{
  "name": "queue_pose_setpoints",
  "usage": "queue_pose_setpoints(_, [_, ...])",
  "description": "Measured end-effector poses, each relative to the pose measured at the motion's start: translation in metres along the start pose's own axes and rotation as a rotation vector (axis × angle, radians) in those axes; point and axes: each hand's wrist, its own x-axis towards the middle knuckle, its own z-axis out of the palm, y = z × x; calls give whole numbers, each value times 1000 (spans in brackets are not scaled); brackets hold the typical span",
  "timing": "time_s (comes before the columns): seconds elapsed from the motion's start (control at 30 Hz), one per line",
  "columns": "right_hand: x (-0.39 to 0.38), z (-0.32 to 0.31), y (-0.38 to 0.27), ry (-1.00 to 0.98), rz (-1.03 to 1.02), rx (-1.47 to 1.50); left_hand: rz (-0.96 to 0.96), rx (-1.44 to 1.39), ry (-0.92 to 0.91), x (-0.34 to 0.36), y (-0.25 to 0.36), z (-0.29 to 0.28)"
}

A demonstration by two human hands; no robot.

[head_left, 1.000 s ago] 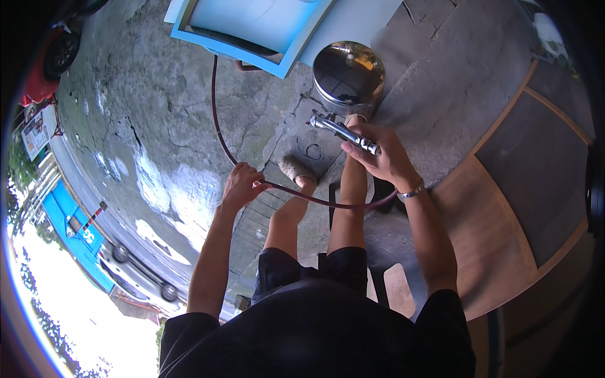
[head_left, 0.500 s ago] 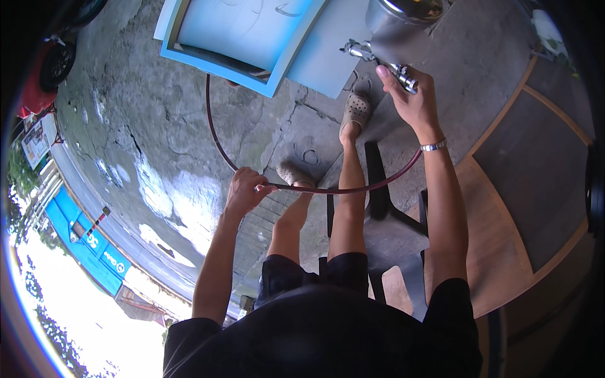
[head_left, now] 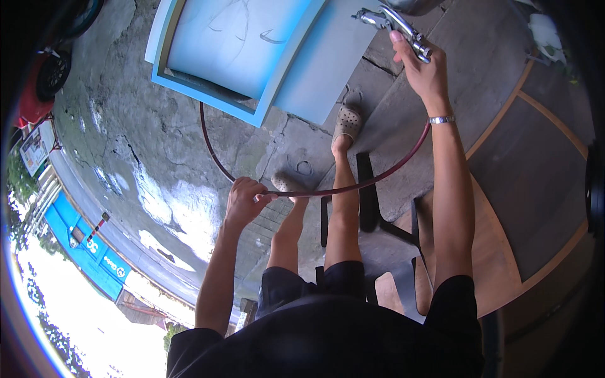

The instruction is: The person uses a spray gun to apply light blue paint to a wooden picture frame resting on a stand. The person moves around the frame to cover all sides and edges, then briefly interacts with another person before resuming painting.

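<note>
While my right hand [head_left: 426, 74] curls its fingers round the shiny silver metal spray gun [head_left: 403, 24], the nozzle overlaps the pale-blue flat panel [head_left: 321, 69] at its right edge; a second ago it sat nearer my foot, so gun and panel now meet in view. Left hand [head_left: 244, 200] pinches the dark-red flexible hose [head_left: 340, 190], looped above my legs [head_left: 344, 233].

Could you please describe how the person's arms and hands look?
Short black sleeves leave both forearms bare. The left hand has no glove, and its wrist is bare. The right hand, also gloveless, has a silver wristband.
</note>
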Motion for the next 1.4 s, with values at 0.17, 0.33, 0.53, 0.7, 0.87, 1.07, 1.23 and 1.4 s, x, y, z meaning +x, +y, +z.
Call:
queue_pose_setpoints(0.17, [34, -11, 12, 23, 76, -18, 14, -4, 16, 18, 16, -9])
queue_pose_setpoints(0.33, [69, -18, 16, 51, 136, -36, -2, -20, 32, 32, 30, -14])
queue_pose_setpoints(0.53, [95, -19, 16, 238, 55, 67, -33, -65, 28, 42, 42, -11])
queue_pose_setpoints(0.7, [110, -23, 15, 435, 28, -16, -52, -72, 36, 41, 39, -10])
queue_pose_setpoints(0.87, [89, -28, 21, 264, 283, 100, -50, -49, 25, 36, 31, -12])
queue_pose_setpoints(1.07, [41, -11, 19, 122, 188, 122, -3, -6, 7, 22, 19, -10])
queue_pose_setpoints(1.23, [7, -3, 9, 66, 158, 126, 38, 19, -7, 12, 9, -10])
queue_pose_setpoints(1.4, [-25, 7, 0, -2, 78, 195, 61, 52, -10, 0, 2, -10])
